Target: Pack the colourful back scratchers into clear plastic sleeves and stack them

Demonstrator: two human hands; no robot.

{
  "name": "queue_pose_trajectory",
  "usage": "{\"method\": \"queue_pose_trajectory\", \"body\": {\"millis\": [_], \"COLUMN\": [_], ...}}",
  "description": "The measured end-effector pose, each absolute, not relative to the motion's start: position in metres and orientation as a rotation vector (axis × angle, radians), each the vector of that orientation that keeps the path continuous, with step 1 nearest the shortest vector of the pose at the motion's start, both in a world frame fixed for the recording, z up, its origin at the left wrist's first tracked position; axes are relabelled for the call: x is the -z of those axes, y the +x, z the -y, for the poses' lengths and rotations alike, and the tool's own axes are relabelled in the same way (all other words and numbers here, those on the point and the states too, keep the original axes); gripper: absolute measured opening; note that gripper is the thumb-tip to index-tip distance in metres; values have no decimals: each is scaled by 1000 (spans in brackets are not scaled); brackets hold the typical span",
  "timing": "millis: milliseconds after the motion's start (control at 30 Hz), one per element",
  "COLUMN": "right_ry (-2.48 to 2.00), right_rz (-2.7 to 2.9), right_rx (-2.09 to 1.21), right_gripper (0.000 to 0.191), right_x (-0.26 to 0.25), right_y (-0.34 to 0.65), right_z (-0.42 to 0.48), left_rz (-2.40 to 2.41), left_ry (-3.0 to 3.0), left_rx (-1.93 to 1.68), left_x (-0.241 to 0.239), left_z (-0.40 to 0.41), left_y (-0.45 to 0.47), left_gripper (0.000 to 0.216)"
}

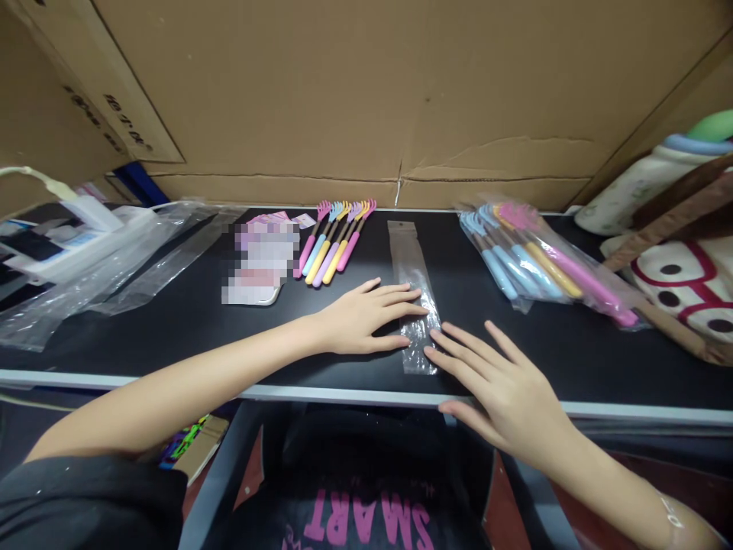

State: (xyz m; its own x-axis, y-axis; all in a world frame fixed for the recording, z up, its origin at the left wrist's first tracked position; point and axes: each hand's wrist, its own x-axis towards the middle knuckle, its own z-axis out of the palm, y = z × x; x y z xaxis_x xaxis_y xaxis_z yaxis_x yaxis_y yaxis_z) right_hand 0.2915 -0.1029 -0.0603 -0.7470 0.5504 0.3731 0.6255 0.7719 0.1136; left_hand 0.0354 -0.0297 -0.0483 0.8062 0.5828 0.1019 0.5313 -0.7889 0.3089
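Note:
A long, narrow clear plastic sleeve [413, 284] lies flat on the black tabletop [188, 321], running away from me. My left hand [366, 315] rests flat on the table with fingers stretched out, its fingertips on the sleeve's lower part. My right hand [499, 386] is spread open at the table's front edge, its fingertips touching the sleeve's near end. Neither hand grips anything. A row of several pastel-handled back scratchers [335, 241] lies loose behind my left hand.
A bagged bundle of the same back scratchers [532, 260] lies at the right. Clear plastic bags [108, 271] spread at the left beside a white box [85, 221]. A blurred stack of cards [260, 263], a cardboard wall [366, 99] and a patterned bag [681, 283] surround the work area.

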Motion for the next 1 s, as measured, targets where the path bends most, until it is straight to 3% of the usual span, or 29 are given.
{"method": "queue_pose_trajectory", "body": {"millis": [267,367,500,600,667,767,867,1000], "right_ry": [-792,-748,-715,-736,-748,-741,-644,-632], "right_rz": [2615,2647,2522,2431,2384,2320,2257,2340], "right_rx": [486,430,394,413,444,443,441,476], "right_gripper": [19,35,65,73,75,67,41,23], "right_x": [51,47,38,31,26,17,7,-1], "right_y": [298,317,340,347,349,350,349,341], "right_z": [116,118,120,119,113,92,59,17], "left_rz": [-766,-754,-798,-816,-812,-867,-1025,-1244], "left_ry": [2860,2915,2981,3083,3174,3299,3378,3423], "left_rx": [-328,-321,-335,-393,-459,-658,-846,-795], "left_x": [49,47,41,37,33,25,13,4], "left_z": [26,25,21,15,11,9,11,11], "left_y": [34,33,34,35,33,27,19,4], "left_gripper": [73,74,59,40,40,40,40,39]}}
